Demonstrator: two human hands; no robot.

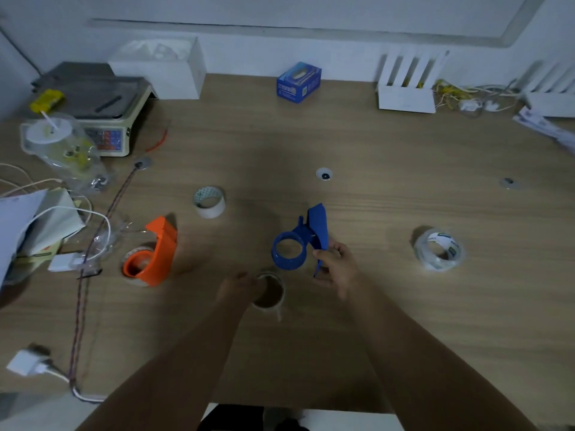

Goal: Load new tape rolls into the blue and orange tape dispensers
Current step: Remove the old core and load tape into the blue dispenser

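Centrally, just right of the middle of the frame, the blue tape dispenser (pixel 300 244) is held above the wooden table (pixel 389 321), its round hub empty. The right hand (pixel 337 269) pinches its handle between thumb and fingers. Just below and left, the left hand (pixel 238 289) rests against a brown spent tape core (pixel 270 296); whether it grips the core is unclear. Left of centre lies the orange tape dispenser (pixel 154 253), with a roll on it. A white tape roll (pixel 209 201) sits above it, and a clear tape roll (pixel 439 249) lies at the right.
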